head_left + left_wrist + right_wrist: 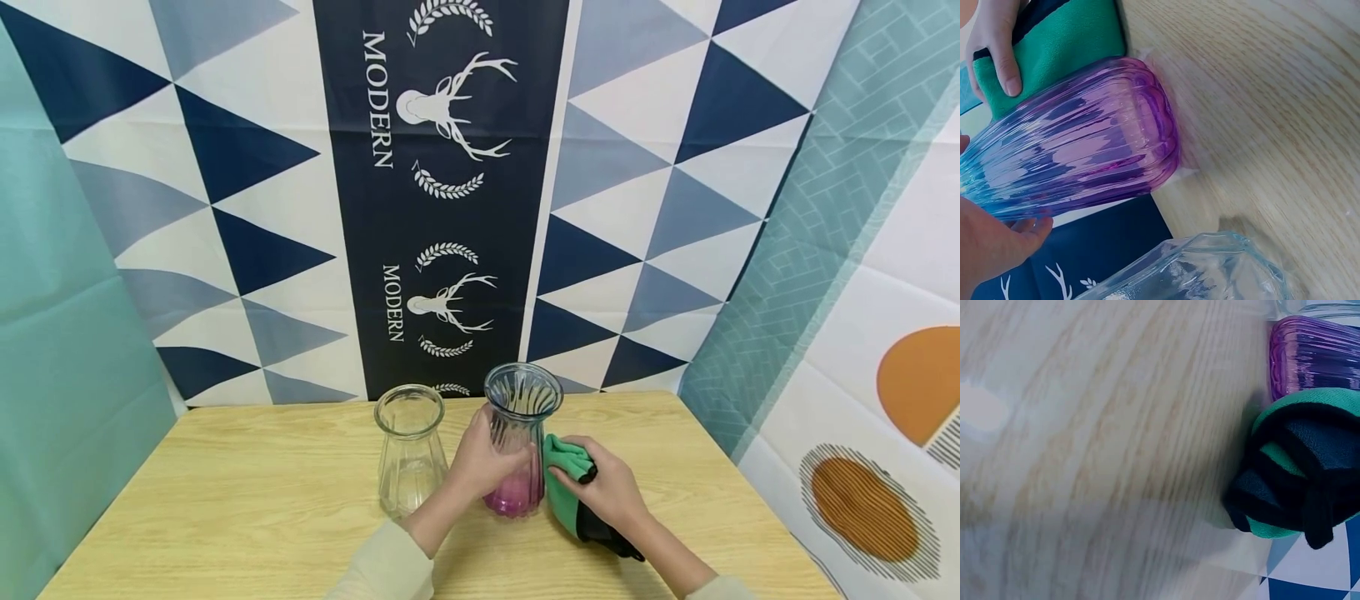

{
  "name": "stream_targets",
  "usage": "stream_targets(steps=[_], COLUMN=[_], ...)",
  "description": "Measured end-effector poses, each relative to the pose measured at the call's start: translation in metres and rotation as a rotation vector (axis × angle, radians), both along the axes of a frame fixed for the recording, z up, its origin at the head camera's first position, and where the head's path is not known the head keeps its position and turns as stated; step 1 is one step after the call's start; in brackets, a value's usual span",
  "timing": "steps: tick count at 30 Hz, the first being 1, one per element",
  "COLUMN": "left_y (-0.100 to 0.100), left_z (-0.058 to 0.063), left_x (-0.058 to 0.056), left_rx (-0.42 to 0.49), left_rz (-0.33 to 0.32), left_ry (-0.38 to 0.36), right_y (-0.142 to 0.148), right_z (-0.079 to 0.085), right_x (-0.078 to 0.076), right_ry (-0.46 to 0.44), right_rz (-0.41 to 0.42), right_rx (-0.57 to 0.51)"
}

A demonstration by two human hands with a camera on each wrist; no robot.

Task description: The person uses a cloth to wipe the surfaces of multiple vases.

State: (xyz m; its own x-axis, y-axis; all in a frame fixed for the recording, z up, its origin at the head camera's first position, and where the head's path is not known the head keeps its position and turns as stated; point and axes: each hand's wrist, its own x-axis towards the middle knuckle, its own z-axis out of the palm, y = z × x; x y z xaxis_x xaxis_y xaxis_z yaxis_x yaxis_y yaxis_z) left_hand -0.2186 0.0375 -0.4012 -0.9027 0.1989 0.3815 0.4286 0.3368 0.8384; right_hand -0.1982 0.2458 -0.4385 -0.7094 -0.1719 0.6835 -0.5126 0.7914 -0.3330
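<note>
A ribbed glass vase point(516, 498), blue at its flared rim and purple at the base, stands upright on the wooden table. My left hand point(480, 460) grips it from the left, fingers and thumb around its upper body. On its right side, my right hand point(613, 493) holds a folded green cloth point(561, 493) with black edging, pinched between thumb and fingers. In the left wrist view the cloth point(1079, 50) lies against the vase's side. The right wrist view shows the bunched cloth point(1288, 456) beside the purple base point(1310, 356); the right hand is hidden there.
A clear faceted glass vase point(408, 471) stands on the table just left of my left forearm. The wooden table point(247, 492) ends at a patterned backdrop point(442, 208) behind the vases. Hanging fabric point(840, 350) borders the right side.
</note>
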Motion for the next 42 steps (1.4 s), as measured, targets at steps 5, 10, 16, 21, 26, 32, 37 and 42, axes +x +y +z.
stream_targets(steps=[5,10,16,21,26,32,37,42], left_y=[0.000,0.001,0.001,0.001,0.000,0.000,-0.001,-0.001], left_z=[-0.002,-0.002,-0.002,-0.002,-0.001,0.000,-0.001,-0.001], left_x=[0.000,0.000,-0.001,-0.001,0.000,0.000,-0.001,-0.001], left_rx=[0.010,0.012,0.025,0.038,0.040,0.032,0.042,0.053], left_rz=[-0.014,0.021,0.062,0.072,0.066,0.060,0.046,0.032], left_ry=[-0.017,-0.035,0.005,0.007,0.007,0.025,0.017,0.011], right_y=[0.000,-0.003,-0.008,-0.008,-0.008,-0.007,-0.005,-0.002], right_z=[0.007,0.020,0.034,0.038,0.038,0.030,0.019,0.005], right_x=[-0.001,-0.002,-0.001,-0.001,-0.002,-0.004,-0.004,-0.003], right_ry=[0.038,0.067,0.095,0.103,0.099,0.077,0.041,0.014], right_rz=[0.023,0.053,0.069,0.069,0.073,0.063,0.043,0.019], right_rx=[-0.032,-0.077,-0.108,-0.115,-0.103,-0.074,-0.061,-0.028])
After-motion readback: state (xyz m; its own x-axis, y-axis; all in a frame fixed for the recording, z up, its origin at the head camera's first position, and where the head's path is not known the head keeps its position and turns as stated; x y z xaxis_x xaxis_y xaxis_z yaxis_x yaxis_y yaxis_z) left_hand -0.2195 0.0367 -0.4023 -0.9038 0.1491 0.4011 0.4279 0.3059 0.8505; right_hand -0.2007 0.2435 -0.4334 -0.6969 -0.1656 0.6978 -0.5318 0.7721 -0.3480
